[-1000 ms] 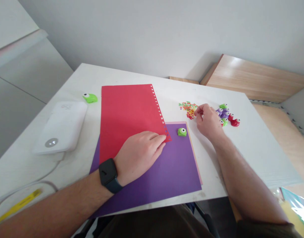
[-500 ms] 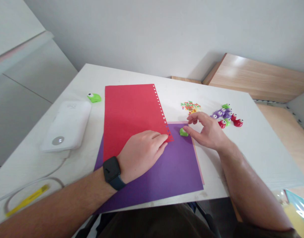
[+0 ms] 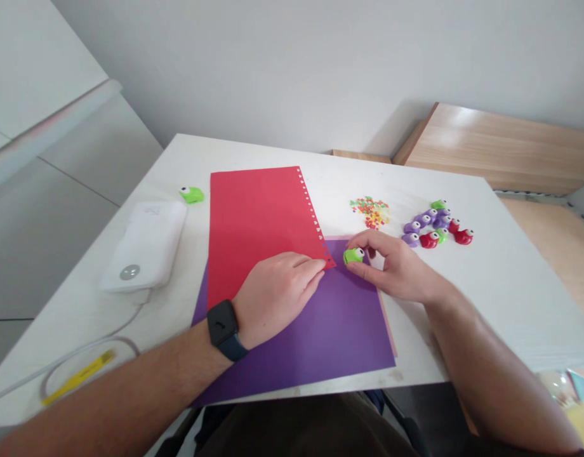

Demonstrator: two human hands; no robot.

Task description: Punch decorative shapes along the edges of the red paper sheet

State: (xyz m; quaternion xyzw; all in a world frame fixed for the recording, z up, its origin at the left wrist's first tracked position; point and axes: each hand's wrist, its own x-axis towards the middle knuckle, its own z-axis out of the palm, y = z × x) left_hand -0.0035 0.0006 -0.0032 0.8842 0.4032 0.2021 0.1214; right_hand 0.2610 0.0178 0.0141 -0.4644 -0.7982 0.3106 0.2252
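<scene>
A red paper sheet [image 3: 258, 222] with a row of punched holes along its right edge lies on a purple sheet [image 3: 320, 330]. My left hand [image 3: 277, 295], a dark watch on its wrist, lies flat with fingers pressed on the red sheet's lower right corner. My right hand [image 3: 391, 270] is closed around a small green frog-shaped paper punch [image 3: 353, 256] just right of that corner. A pink sheet edge [image 3: 387, 324] shows under the purple sheet.
A pile of coloured paper bits [image 3: 372, 211] and a cluster of purple, red and green punches [image 3: 435, 228] lie at the back right. Another green punch [image 3: 192, 194] and a white device [image 3: 146, 244] with a cable sit left. A wooden board [image 3: 501, 149] leans behind the white table [image 3: 511, 285].
My right hand left the paper bits, came back toward me and closed on the green punch on the purple sheet. My left hand stayed on the red sheet.
</scene>
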